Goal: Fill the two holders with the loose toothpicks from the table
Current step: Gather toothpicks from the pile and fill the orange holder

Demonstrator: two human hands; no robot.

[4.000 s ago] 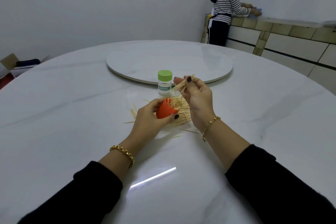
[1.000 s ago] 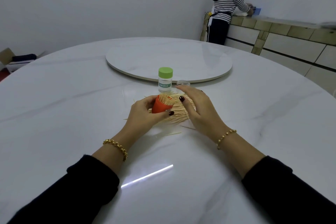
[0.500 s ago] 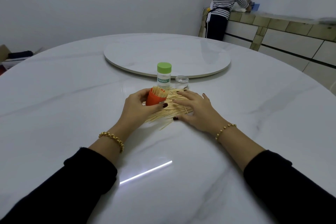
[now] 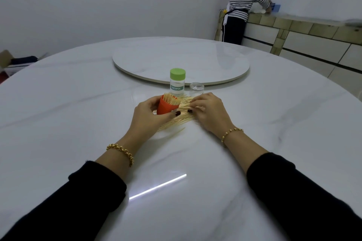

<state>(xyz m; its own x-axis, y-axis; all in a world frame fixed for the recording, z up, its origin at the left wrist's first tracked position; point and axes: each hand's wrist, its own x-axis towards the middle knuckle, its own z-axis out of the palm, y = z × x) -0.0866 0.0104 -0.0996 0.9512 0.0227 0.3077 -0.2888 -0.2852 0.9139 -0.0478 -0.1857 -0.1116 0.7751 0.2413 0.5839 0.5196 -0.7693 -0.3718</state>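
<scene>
Nearest, at the bottom of the frame, two black sleeves (image 4: 94, 191) come in over the white marble table (image 4: 58, 123). Each wrist has a gold bracelet (image 4: 122, 150). Between the forearms a bright streak of light (image 4: 157, 187) lies on the tabletop.

A little above the middle of the frame, the left hand (image 4: 148, 115) is closed around the orange holder (image 4: 166, 106). The thumb is on the near side and the fingers are behind it. The holder leans to the left, and its open mouth is packed with sticks. Just to its right, the right hand (image 4: 209, 113) lies on the pile of loose toothpicks (image 4: 176, 121). Its fingers curl over some of them and the thumb closes against them from the near side. The hand covers the right part of the pile. One stick lies apart at the pile's near edge.

Just behind the hands stands the second holder (image 4: 177, 81), clear, with a green lid. Its label reads "TOOTHPICK". A small clear cap (image 4: 196, 87) stands just beside it on the right, partly hidden by the right hand's fingers.

Further back lies a round turntable (image 4: 180, 60). At the far left edge there is a cardboard box (image 4: 7, 60) with something dark in it. In the upper right, a person (image 4: 244, 2) in a striped top stands at a tiled counter (image 4: 313, 31), facing away.
</scene>
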